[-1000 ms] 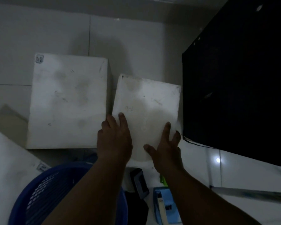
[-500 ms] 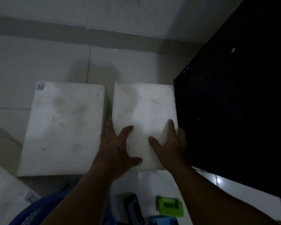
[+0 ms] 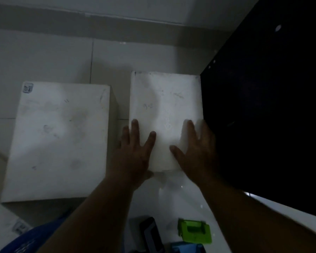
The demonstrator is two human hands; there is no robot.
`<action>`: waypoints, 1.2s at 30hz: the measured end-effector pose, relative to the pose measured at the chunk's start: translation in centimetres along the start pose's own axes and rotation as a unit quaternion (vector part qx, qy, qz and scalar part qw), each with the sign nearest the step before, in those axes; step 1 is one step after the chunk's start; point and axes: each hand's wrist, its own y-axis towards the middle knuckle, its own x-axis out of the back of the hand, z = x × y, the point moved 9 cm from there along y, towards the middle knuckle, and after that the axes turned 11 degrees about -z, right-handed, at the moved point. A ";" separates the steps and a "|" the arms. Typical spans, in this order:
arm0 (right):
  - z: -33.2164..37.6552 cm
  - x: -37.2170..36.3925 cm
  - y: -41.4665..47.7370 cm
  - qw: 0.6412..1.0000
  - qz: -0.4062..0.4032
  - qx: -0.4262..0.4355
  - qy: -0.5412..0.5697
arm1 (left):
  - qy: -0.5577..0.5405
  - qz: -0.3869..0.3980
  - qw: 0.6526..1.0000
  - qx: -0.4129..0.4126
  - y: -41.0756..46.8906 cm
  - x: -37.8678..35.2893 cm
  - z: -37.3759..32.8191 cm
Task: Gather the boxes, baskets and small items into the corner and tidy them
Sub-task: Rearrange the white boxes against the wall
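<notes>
Left hand (image 3: pixel 135 154) and right hand (image 3: pixel 195 152) lie flat, fingers spread, on the smaller box (image 3: pixel 164 106); we should push evenly to keep it square beside the black cabinet (image 3: pixel 263 115).

The smaller white rectangular box (image 3: pixel 164 106) stands on the pale tiled floor (image 3: pixel 44 57), right of the larger white rectangular box (image 3: pixel 58 139), a narrow gap between them. Its right side adjoins the black panel (image 3: pixel 266 106). The green plastic block (image 3: pixel 194 231) lies nearer the camera, with the blue mesh basket (image 3: pixel 26 241) at lower left.
</notes>
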 end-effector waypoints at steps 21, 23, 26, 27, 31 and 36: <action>3.9 -2.4 8.8 0.969 0.069 0.190 -0.144 | 0.143 -0.027 0.987 -0.067 11.5 3.1 -0.4; 4.1 -2.3 11.3 0.970 0.115 0.168 -0.136 | 0.156 -0.024 0.986 -0.055 13.7 4.0 0.0; 4.4 -1.7 15.2 0.970 0.134 0.155 -0.130 | 0.144 -0.027 0.988 -0.045 16.9 5.5 0.2; 4.4 -1.5 16.2 0.968 0.139 0.156 -0.136 | 0.134 -0.028 0.990 -0.041 17.9 5.8 0.2; 4.1 -1.3 17.9 0.962 0.157 0.161 -0.158 | 0.091 -0.011 0.996 -0.015 19.8 5.8 0.8; 3.8 -1.7 17.9 0.961 0.171 0.156 -0.154 | 0.123 0.002 0.992 -0.033 19.4 5.9 0.3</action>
